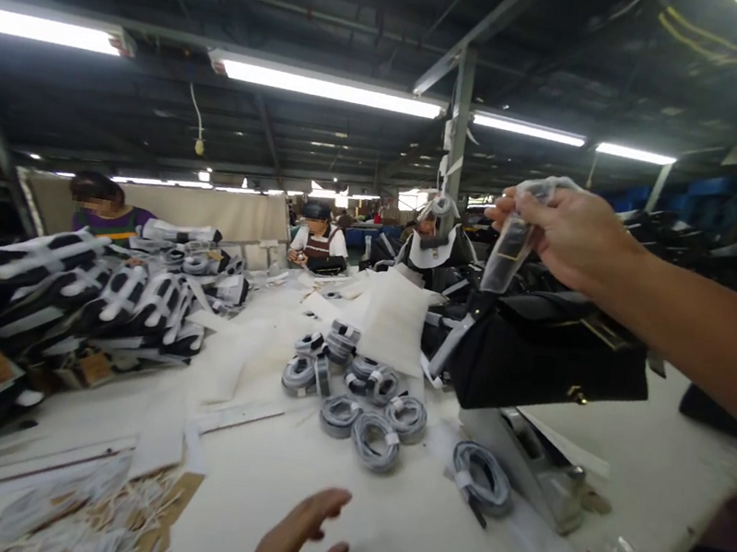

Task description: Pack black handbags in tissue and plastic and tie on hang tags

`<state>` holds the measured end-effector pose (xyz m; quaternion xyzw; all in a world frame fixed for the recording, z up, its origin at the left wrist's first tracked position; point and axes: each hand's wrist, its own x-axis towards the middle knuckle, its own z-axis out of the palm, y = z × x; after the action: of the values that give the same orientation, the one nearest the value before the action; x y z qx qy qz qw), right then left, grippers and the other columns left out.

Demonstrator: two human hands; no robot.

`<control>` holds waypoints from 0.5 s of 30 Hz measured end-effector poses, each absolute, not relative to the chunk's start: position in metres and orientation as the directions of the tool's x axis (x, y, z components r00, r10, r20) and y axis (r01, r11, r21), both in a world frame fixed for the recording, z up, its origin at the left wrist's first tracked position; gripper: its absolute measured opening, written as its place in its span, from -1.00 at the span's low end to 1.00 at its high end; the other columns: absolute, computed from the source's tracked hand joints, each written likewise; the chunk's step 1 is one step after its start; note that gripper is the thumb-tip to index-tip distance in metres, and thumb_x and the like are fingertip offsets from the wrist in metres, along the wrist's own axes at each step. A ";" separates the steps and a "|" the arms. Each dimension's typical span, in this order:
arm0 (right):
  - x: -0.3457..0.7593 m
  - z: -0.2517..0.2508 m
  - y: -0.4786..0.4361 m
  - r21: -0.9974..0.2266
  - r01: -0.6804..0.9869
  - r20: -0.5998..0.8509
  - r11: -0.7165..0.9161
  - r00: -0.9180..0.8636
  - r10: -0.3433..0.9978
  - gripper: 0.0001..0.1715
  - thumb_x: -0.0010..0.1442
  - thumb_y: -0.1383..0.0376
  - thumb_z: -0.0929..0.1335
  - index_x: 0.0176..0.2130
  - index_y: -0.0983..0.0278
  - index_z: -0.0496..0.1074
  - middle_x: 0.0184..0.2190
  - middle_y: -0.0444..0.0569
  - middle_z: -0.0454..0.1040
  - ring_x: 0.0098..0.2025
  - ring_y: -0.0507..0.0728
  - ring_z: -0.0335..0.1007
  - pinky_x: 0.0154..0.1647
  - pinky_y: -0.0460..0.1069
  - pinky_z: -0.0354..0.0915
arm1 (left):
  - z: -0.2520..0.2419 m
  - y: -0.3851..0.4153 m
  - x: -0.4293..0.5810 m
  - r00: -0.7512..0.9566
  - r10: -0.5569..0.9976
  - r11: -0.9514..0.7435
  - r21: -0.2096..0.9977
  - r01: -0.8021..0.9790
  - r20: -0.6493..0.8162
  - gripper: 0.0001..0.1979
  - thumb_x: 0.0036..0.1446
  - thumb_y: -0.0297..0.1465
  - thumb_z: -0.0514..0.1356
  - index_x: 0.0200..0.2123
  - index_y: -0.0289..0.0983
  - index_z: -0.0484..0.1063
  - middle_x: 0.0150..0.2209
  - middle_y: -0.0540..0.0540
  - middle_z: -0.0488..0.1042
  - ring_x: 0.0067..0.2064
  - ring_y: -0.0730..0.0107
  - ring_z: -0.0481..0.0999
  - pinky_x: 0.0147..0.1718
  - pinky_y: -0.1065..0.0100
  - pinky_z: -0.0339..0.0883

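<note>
My right hand is raised at the right, its fingers closed on a bag strap wrapped in clear plastic film. Below it is a black handbag with gold-coloured metal fittings and a flap. Whether the bag hangs from the strap or rests on something, I cannot tell. My left hand is low at the front, over the white table, with thumb and fingers apart and nothing in them. Beyond it lie several coiled grey straps in plastic wrap. Another coil lies to their right.
A metal tape dispenser stands under the bag. Wrapped black bags are heaped at the left. White strings with tags lie at the front left. White sheets are stacked mid-table. Co-workers sit across the table.
</note>
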<state>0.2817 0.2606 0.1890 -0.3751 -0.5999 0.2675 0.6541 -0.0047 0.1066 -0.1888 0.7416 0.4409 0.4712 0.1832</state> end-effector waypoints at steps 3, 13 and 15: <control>0.251 0.166 0.223 -0.806 0.037 0.592 0.591 -0.009 0.806 -0.62 0.35 0.44 0.25 0.05 0.71 0.35 -0.18 0.03 0.58 -0.03 0.06 0.53 -0.03 -0.03 0.34 | -0.136 0.102 0.004 0.129 0.747 -0.590 0.560 0.582 0.653 -0.15 0.17 -0.19 0.35 0.42 -0.05 0.01 0.33 -0.25 0.29 0.31 -0.05 0.34 0.15 -0.02 0.42; 0.178 0.061 0.164 -0.749 0.095 0.479 0.655 -0.605 0.636 -0.77 0.40 0.23 0.33 -0.08 0.22 0.57 -0.19 -0.11 0.65 -0.10 0.16 0.61 -0.06 0.07 0.56 | -0.148 0.060 -0.046 -0.076 0.887 -0.287 0.672 0.683 0.456 0.18 -0.06 -0.40 0.48 0.46 -0.05 -0.20 0.39 -0.28 0.17 0.37 -0.18 0.21 0.24 -0.23 0.24; 0.171 0.051 0.167 -0.614 0.161 0.427 0.773 -0.756 0.496 -0.76 0.39 0.22 0.33 -0.05 0.18 0.58 -0.15 -0.13 0.65 -0.11 0.16 0.61 -0.13 0.02 0.57 | -0.166 0.055 -0.063 -0.063 0.911 -0.262 0.690 0.675 0.408 0.12 -0.03 -0.42 0.47 0.45 -0.05 -0.14 0.40 -0.27 0.16 0.37 -0.16 0.19 0.24 -0.20 0.24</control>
<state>0.1708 0.1671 0.0513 -0.1839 -0.8934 0.2823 0.2972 -0.0626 0.0551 -0.1664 0.6702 0.5916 0.4263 0.1384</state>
